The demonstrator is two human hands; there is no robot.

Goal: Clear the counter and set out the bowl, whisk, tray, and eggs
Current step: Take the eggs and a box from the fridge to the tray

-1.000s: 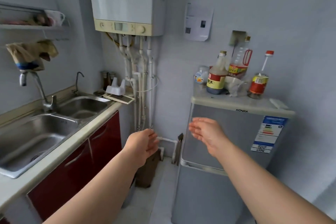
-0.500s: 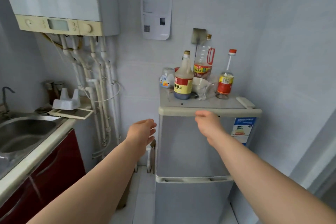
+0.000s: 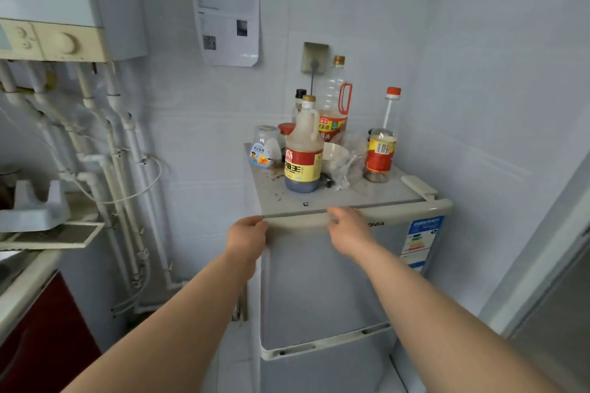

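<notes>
A small grey two-door fridge (image 3: pixel 322 284) stands in the corner. My left hand (image 3: pixel 247 238) curls around the top left corner of its upper door. My right hand (image 3: pixel 348 230) hooks its fingers over the door's top edge, a little right of the left hand. The door looks closed against the cabinet. On the fridge top, a white bowl (image 3: pixel 333 153) sits partly inside a clear plastic bag, behind a large soy sauce bottle (image 3: pixel 303 153). No whisk, tray or eggs show in this view.
More bottles and jars crowd the fridge top: an oil bottle (image 3: pixel 333 105), a red-labelled bottle (image 3: pixel 380 150), a small jar (image 3: pixel 265 150). White pipes (image 3: pixel 118 169) run down the wall on the left. The counter edge (image 3: pixel 22 290) over a red cabinet lies at far left.
The view has swung right and closer to the fridge. Both hands rose from mid-air in front of me to the upper door's top edge and closed on it.
</notes>
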